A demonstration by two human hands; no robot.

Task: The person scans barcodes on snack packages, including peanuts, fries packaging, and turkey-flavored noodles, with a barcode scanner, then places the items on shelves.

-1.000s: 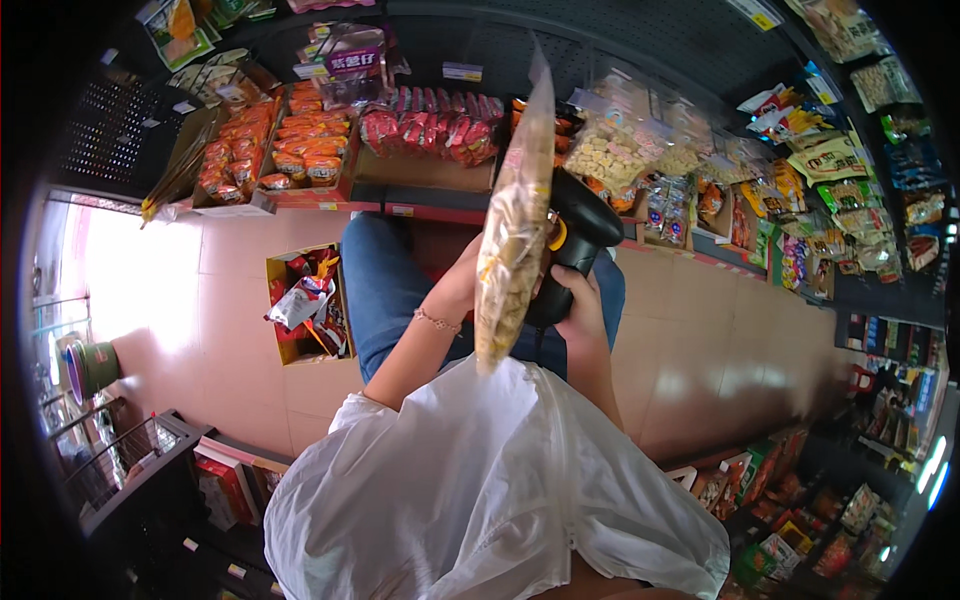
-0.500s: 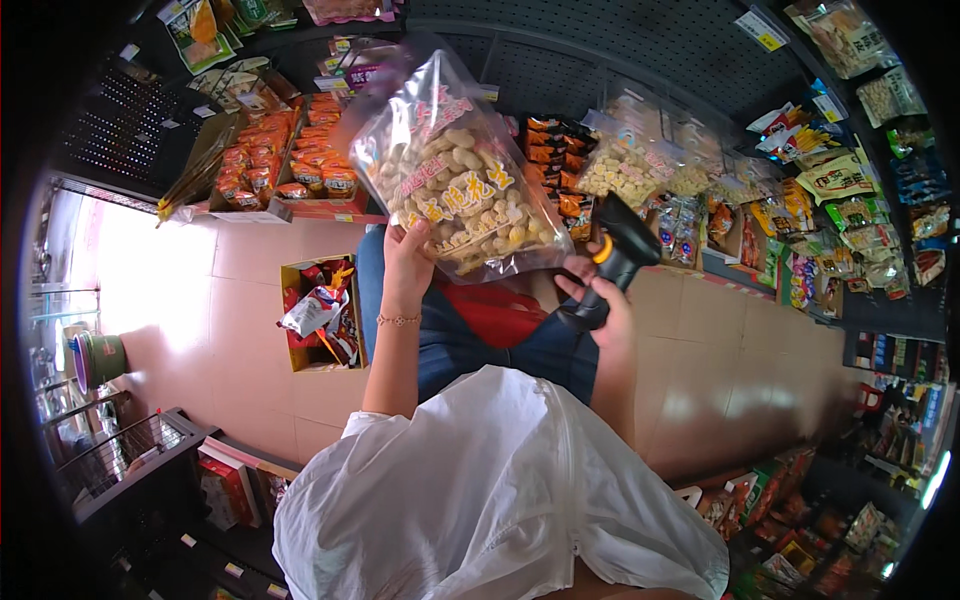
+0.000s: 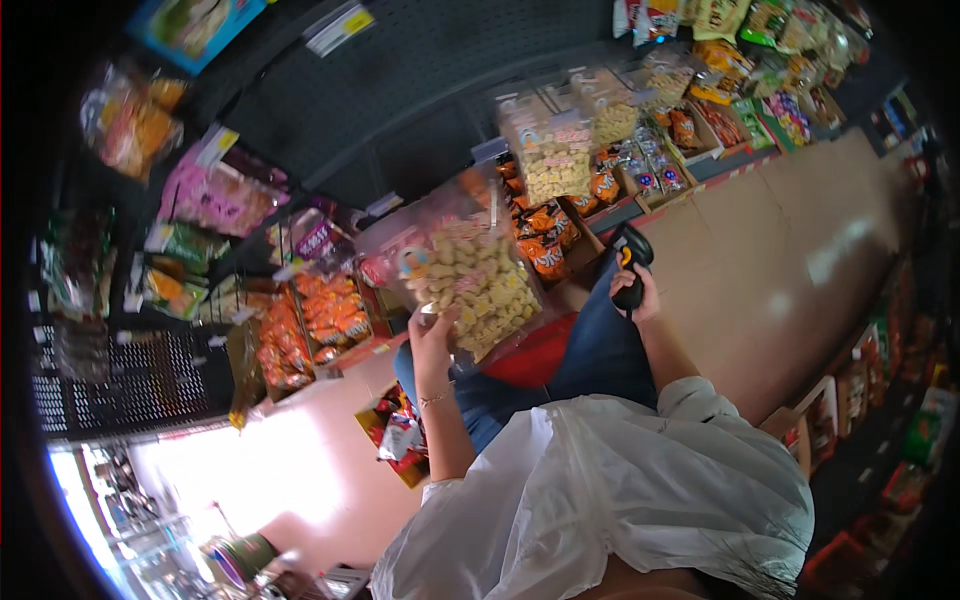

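You've lifted the clear snack bag [image 3: 470, 280] toward the dark pegboard [image 3: 420, 90] at 12 o'clock; your left hand [image 3: 432, 335] pinches its lower edge. Your right hand [image 3: 640, 295], at 2 o'clock, is wrapped around a black scanner [image 3: 630, 265].

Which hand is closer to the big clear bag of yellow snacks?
Left. The left hand grips the clear snack bag at its lower edge, holding it up. The right hand is off to the right, apart from the bag, holding a black handheld scanner.
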